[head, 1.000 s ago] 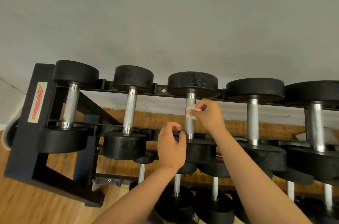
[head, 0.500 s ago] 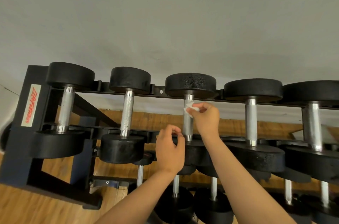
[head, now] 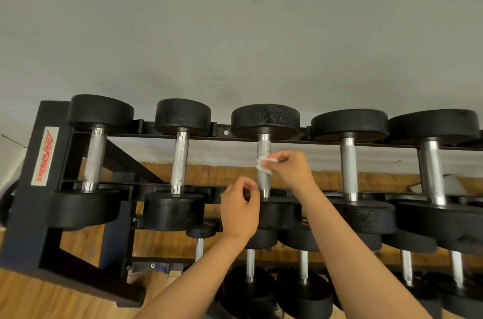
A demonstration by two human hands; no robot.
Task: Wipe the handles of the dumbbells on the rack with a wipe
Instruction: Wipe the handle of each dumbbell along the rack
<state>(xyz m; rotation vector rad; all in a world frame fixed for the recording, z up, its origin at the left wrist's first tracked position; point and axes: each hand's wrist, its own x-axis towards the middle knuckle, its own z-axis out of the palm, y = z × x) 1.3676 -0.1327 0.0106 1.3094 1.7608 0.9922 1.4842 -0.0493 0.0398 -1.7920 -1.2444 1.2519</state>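
Pinches wipe [head: 264,164] in right grip [head: 292,169], held against third handle [head: 264,145] from left on rack [head: 28,188] top row, about mid-length. Lies just left of that grip, long axis running near to far between black heads [head: 265,120]. Curls left grip [head: 240,211], apparently empty, just beside handle's near end. Likely next: stroke along axis, stopped only by heads; neighbouring handles [head: 179,162] well apart.
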